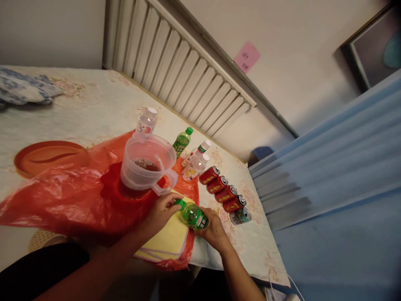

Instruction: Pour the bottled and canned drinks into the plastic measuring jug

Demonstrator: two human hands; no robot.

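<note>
A green-labelled plastic drink bottle [192, 216] is tilted over a yellow cloth [163, 246] near the table's front edge. My right hand [214, 229] is wrapped round its body. The fingers of my left hand [164, 211] are closed on its green cap [180, 204]; whether the cap is loose I cannot tell. Just beyond my left hand stands a clear plastic measuring jug [131, 167] with dark, bubbly liquid inside and its handle towards me. The jug rests on a red plastic bag [75, 192] spread on the table.
Several opened red cans [216, 184] and a green can [240, 216] stand in a row at right. Behind the jug are a clear bottle [146, 122], another green bottle [183, 142] and two more clear bottles [192, 169]. A round orange-red lid [46, 152] lies left.
</note>
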